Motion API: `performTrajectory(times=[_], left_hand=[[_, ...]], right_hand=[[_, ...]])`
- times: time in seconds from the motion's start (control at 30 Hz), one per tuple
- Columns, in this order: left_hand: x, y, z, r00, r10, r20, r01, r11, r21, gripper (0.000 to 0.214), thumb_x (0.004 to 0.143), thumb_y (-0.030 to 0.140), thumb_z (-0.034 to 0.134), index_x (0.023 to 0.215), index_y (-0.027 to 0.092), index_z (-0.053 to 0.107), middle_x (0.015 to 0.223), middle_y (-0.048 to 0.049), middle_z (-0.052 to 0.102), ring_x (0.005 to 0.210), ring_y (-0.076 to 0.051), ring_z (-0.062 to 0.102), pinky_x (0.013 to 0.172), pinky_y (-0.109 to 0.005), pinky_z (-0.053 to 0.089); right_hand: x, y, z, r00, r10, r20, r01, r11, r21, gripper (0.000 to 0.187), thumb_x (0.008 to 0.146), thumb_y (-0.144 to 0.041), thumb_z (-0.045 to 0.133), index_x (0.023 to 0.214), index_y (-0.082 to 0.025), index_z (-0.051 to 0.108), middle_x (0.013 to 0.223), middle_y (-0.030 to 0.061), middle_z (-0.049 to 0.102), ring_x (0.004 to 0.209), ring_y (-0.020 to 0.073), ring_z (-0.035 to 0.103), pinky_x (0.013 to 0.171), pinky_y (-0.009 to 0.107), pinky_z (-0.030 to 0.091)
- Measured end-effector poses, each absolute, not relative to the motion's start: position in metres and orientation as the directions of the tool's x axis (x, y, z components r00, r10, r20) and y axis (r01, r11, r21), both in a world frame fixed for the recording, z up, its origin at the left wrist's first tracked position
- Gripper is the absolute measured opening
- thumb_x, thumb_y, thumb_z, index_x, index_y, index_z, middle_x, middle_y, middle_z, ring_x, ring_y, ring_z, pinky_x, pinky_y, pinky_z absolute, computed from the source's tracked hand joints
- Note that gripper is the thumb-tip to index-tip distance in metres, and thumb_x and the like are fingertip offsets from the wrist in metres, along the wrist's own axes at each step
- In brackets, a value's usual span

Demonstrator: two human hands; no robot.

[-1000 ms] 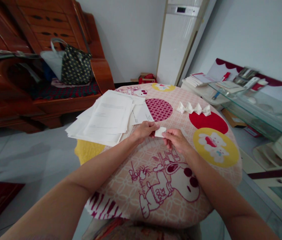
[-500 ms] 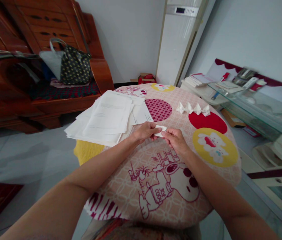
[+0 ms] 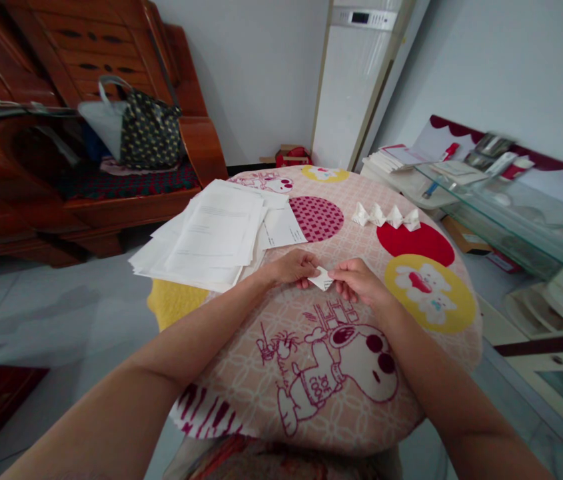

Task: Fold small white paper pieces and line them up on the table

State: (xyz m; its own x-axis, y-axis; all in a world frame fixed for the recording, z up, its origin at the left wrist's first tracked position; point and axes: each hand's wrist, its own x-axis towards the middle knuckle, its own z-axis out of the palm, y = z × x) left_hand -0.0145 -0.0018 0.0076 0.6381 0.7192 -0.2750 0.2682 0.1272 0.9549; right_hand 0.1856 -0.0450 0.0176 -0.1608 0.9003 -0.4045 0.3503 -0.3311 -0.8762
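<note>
A small folded piece of white paper with some dark print is held between my two hands, above the middle of the table. My left hand pinches its left corner between thumb and fingers. On the other side, my right hand grips the right corner the same way. Several small folded paper shapes stand in a row on the table beyond my right hand. To the left of my hands lies a loose stack of printed paper sheets.
A patterned cloth covers the round table. Glass shelves holding various items stand close on the right. On the left is a wooden bench with a patterned bag. A tall white cabinet-like unit stands behind the table.
The folded paper has turned and now shows a diamond-like outline with print. Both hands have shifted slightly, moving a little apart and lower, still holding it.
</note>
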Motion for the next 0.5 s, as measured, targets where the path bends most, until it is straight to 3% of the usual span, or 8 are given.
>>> performTrajectory(times=[0.27, 0.4, 0.5], left_hand=[[-0.019, -0.002, 0.008, 0.663, 0.714, -0.227, 0.476, -0.168, 0.863, 0.034, 0.085, 0.017, 0.06, 0.119, 0.014, 0.059, 0.057, 0.0069, 0.061, 0.049, -0.01, 0.058, 0.051, -0.019, 0.041], [-0.017, -0.005, 0.013, 0.651, 0.752, -0.105, 0.633, -0.46, 0.623, 0.037, 0.08, 0.011, 0.059, 0.115, 0.016, 0.065, 0.061, 0.0056, 0.063, 0.055, -0.01, 0.056, 0.058, -0.021, 0.04], [-0.014, -0.007, 0.014, 0.633, 0.774, -0.017, 0.688, -0.553, 0.47, 0.031, 0.079, 0.011, 0.06, 0.109, 0.016, 0.068, 0.076, 0.0006, 0.069, 0.067, -0.012, 0.06, 0.065, -0.023, 0.042]], right_hand=[[0.183, -0.044, 0.011, -0.111, 0.946, -0.304, 0.61, -0.177, -0.773, 0.035, 0.09, -0.02, 0.057, 0.055, -0.018, 0.055, 0.044, -0.0025, 0.054, 0.031, 0.007, 0.042, 0.036, 0.021, 0.026], [0.18, -0.043, 0.01, -0.085, 0.98, -0.18, 0.776, -0.048, -0.629, 0.028, 0.085, -0.022, 0.066, 0.057, -0.018, 0.059, 0.046, -0.0018, 0.055, 0.042, 0.0107, 0.047, 0.046, 0.024, 0.031], [0.179, -0.044, 0.009, -0.108, 0.994, -0.017, 0.839, 0.082, -0.537, 0.018, 0.077, -0.021, 0.074, 0.063, -0.017, 0.066, 0.057, 0.0008, 0.062, 0.054, 0.0133, 0.053, 0.053, 0.026, 0.033]])
